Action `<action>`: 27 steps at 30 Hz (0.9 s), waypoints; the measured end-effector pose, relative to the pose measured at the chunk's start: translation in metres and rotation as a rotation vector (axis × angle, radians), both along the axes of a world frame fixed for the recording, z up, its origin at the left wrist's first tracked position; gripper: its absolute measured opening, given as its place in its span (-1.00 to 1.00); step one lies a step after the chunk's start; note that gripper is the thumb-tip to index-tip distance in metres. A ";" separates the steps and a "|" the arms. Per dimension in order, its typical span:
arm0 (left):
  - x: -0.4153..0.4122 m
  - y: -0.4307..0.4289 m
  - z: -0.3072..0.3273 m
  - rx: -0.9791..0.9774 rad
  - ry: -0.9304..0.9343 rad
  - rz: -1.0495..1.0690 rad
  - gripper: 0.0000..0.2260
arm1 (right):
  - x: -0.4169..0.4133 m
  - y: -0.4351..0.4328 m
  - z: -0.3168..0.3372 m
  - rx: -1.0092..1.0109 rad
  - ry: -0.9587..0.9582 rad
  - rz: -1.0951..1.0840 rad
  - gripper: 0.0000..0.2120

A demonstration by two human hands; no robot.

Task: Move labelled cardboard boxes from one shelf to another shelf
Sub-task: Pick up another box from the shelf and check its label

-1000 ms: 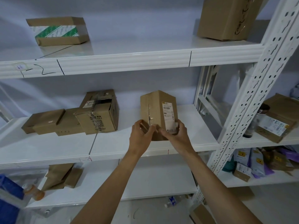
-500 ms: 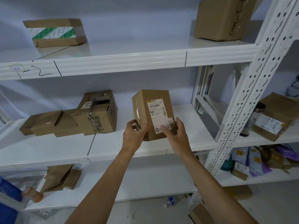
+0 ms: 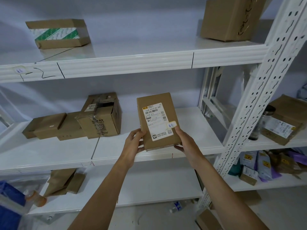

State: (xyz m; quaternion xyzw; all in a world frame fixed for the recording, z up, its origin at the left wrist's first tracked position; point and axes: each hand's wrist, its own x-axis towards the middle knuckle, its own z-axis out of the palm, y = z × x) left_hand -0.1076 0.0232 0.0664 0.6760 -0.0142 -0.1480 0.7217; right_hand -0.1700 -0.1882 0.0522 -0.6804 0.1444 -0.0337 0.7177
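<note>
I hold a small brown cardboard box (image 3: 157, 107) upright in front of the middle shelf (image 3: 116, 153), its white shipping label facing me. My left hand (image 3: 134, 143) grips its lower left edge and my right hand (image 3: 184, 141) grips its lower right edge, thumb by a small handwritten sticker. The box is lifted off the shelf board. Several other cardboard boxes (image 3: 93, 120) lie in a cluster on the left of the same shelf.
On the top shelf (image 3: 132, 62) sit a box with green-striped tape (image 3: 58, 34) at the left and a large box (image 3: 230, 19) at the right. A perforated white upright (image 3: 259, 100) divides off the right rack, where a labelled box (image 3: 285, 120) and a jar stand. Flattened cardboard lies below.
I have turned the box so its labelled face points at me, and raised it slightly off the shelf. Both hands have slid to its lower edges.
</note>
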 end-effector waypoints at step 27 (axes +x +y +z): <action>-0.038 -0.043 -0.009 0.250 -0.289 0.131 -0.01 | -0.002 0.006 -0.037 0.701 -0.055 -0.134 -0.43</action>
